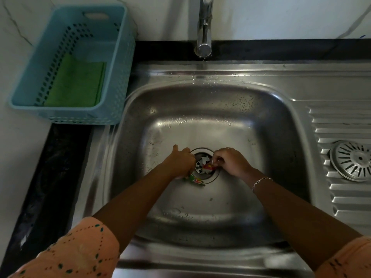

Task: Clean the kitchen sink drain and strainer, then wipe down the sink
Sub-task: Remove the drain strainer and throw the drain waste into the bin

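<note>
Both my hands are down in the steel sink basin (pixel 200 109) at the drain opening (pixel 201 166). My left hand (pixel 178 162) is at the drain's left rim and grips crumpled green and red wrapper scraps (pixel 195 180) that stick out below it. On the right side of the drain, my right hand (pixel 230 162) pinches a red wrapper piece (pixel 208 167). White paper bits (pixel 204 159) lie inside the drain. The round metal strainer (pixel 352 159) rests on the ribbed drainboard to the right, outside the basin.
A chrome tap (pixel 204 29) stands behind the basin, its spout over the back rim. A blue plastic basket (pixel 26 97) with a green cloth (pixel 76 83) in it sits on the counter at the left. Water droplets dot the basin walls. Black countertop edges the sink.
</note>
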`<act>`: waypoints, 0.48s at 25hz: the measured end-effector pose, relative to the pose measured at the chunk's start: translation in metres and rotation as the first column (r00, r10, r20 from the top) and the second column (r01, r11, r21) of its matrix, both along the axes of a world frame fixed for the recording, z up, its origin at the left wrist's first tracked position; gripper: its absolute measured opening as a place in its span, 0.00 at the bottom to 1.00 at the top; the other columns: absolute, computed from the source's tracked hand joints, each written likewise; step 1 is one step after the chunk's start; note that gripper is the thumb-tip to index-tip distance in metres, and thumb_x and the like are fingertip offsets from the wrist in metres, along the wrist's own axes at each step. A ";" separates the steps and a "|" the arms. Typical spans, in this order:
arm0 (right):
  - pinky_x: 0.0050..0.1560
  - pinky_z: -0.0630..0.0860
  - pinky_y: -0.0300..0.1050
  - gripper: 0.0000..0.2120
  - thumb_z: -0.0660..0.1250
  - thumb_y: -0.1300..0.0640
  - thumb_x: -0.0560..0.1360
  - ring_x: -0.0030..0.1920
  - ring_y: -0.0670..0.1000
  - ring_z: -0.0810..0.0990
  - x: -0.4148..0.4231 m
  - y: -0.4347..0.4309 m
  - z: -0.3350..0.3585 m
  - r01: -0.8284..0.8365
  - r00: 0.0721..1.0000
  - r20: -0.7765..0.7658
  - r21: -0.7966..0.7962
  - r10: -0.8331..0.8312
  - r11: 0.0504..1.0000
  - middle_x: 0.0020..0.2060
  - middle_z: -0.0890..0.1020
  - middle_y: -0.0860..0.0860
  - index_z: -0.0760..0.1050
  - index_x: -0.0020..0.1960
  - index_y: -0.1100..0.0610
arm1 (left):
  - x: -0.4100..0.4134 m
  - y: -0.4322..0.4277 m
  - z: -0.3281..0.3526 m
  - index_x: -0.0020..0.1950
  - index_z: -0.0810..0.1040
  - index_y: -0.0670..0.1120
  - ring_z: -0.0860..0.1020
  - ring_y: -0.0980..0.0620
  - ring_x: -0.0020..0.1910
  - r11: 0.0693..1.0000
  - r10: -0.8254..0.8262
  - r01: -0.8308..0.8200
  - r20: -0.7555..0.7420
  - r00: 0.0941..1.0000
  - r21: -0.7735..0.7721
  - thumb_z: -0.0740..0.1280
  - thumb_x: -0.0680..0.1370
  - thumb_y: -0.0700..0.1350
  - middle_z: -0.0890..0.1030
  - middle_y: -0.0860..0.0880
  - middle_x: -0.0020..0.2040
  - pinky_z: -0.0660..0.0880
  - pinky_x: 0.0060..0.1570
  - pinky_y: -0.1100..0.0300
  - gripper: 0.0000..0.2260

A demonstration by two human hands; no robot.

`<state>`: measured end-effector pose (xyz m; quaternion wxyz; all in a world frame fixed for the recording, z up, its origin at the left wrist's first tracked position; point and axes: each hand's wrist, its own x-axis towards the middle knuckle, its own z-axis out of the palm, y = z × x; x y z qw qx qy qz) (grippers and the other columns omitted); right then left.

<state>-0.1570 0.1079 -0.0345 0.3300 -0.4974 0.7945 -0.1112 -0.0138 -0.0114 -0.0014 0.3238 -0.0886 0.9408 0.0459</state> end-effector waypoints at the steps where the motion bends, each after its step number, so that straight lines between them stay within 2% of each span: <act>1: 0.46 0.74 0.46 0.06 0.68 0.64 0.70 0.47 0.55 0.80 -0.001 0.000 -0.001 0.031 0.999 0.008 -0.001 -0.031 1.000 0.44 0.84 0.54 0.80 0.44 0.56 | -0.002 0.001 -0.001 0.54 0.77 0.44 0.68 0.46 0.61 1.000 0.010 -0.011 0.009 1.000 0.007 0.66 0.74 0.42 0.77 0.46 0.57 0.60 0.62 0.44 0.10; 3: 0.45 0.75 0.46 0.08 0.68 0.64 0.70 0.46 0.56 0.81 0.001 -0.003 0.000 0.046 0.999 -0.007 0.001 -0.046 0.999 0.44 0.84 0.56 0.78 0.48 0.55 | -0.005 0.002 -0.005 0.54 0.77 0.44 0.69 0.45 0.60 0.999 0.034 -0.034 0.017 0.999 0.014 0.65 0.74 0.41 0.78 0.44 0.55 0.60 0.62 0.44 0.09; 6: 0.47 0.75 0.47 0.13 0.68 0.61 0.71 0.50 0.59 0.80 0.006 -0.011 0.000 -0.016 0.997 -0.072 0.054 0.020 0.998 0.48 0.83 0.58 0.77 0.55 0.56 | -0.008 0.002 -0.015 0.55 0.76 0.44 0.71 0.45 0.58 0.998 0.066 -0.066 0.019 0.998 0.019 0.64 0.75 0.41 0.78 0.43 0.53 0.59 0.63 0.44 0.09; 10: 0.50 0.76 0.48 0.12 0.65 0.62 0.73 0.52 0.60 0.79 0.014 -0.017 -0.007 0.012 0.991 -0.134 0.192 0.014 0.981 0.52 0.81 0.59 0.77 0.56 0.59 | -0.010 0.004 -0.021 0.62 0.75 0.48 0.72 0.44 0.58 0.991 0.111 -0.113 0.035 0.993 0.065 0.65 0.75 0.42 0.76 0.43 0.56 0.58 0.64 0.45 0.14; 12: 0.50 0.76 0.48 0.12 0.64 0.62 0.73 0.53 0.60 0.79 0.020 -0.018 -0.008 0.058 0.986 -0.163 0.215 -0.023 0.975 0.52 0.81 0.60 0.76 0.56 0.61 | -0.011 0.006 -0.021 0.61 0.75 0.47 0.71 0.45 0.58 0.993 0.102 -0.104 0.036 0.994 0.061 0.66 0.76 0.42 0.77 0.43 0.56 0.59 0.64 0.46 0.14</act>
